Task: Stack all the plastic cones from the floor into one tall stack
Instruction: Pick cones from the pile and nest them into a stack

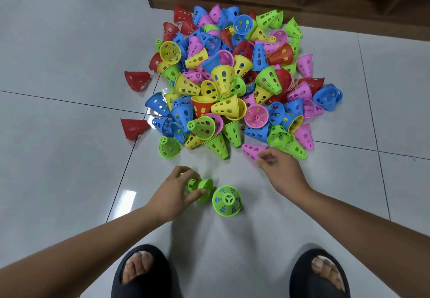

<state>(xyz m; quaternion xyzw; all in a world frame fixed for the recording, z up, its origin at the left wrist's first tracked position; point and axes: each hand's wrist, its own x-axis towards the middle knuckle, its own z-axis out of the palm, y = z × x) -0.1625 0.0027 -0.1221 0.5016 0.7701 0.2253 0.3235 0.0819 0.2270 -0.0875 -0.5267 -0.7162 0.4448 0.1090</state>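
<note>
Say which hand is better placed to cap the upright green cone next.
Left: the left hand grips a tipped green cone right beside the upright green cone; the right hand is farther off, at a pink cone.

Bright, even light fell from above. Glare shone on the glossy floor (125,198), near left and beside the pile (232,83). Soft shadows pooled on the near tiles. The right hand (282,172) was slightly motion-blurred. Wide-angle distortion curved the tile lines; the far shelf (267,2) was dark.
</note>
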